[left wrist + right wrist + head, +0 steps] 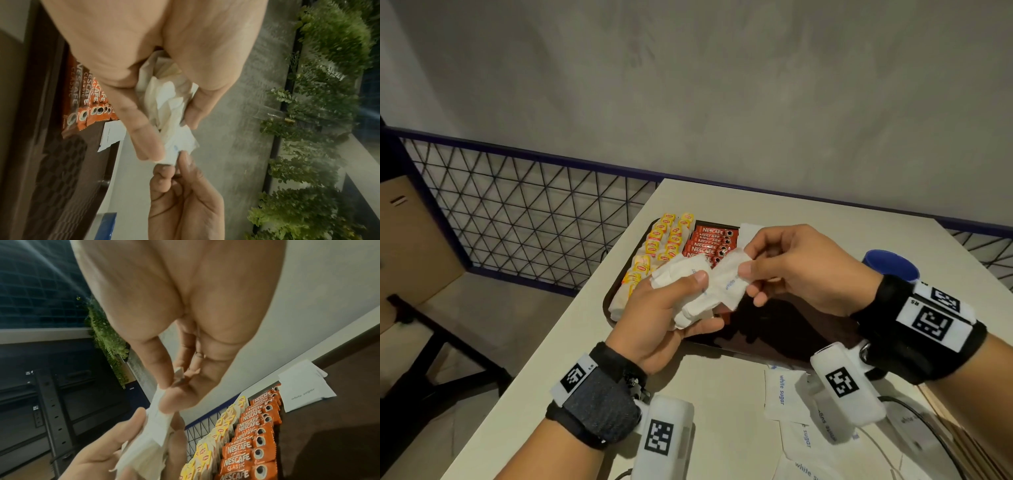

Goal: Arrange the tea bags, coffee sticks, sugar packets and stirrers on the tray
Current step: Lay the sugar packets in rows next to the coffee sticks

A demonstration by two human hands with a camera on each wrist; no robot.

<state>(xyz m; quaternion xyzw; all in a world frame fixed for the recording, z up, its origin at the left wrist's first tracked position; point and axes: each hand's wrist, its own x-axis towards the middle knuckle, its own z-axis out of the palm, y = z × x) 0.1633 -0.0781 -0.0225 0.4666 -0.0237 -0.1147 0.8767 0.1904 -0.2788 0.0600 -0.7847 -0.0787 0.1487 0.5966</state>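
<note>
- The tea bags (661,245), with yellow tags, are laid in rows at the far left corner of the tray (774,346); this part of the task is judged done.
- Just beside them to the right, the red coffee sticks (709,241) are stacked in an overlapping column, also apparently finished.
- One sugar packet (748,231) is already set down at the tray's far edge, right of the sticks.
- A bunch of white sugar packets (688,274) is held above the tray by the left hand (661,318), its fingers (141,128) curled round the bunch.
- One packet (729,284) at the front of the bunch is pinched by the right hand (801,270) between thumb and forefinger; it is judged to be the next one laid down.
- More packets (780,394) are left loose on the bench (722,428) at its near edge, so the sugar is only begun.
- The right half of the tray is bare, and no stirrers can be made out with certainty.
</note>
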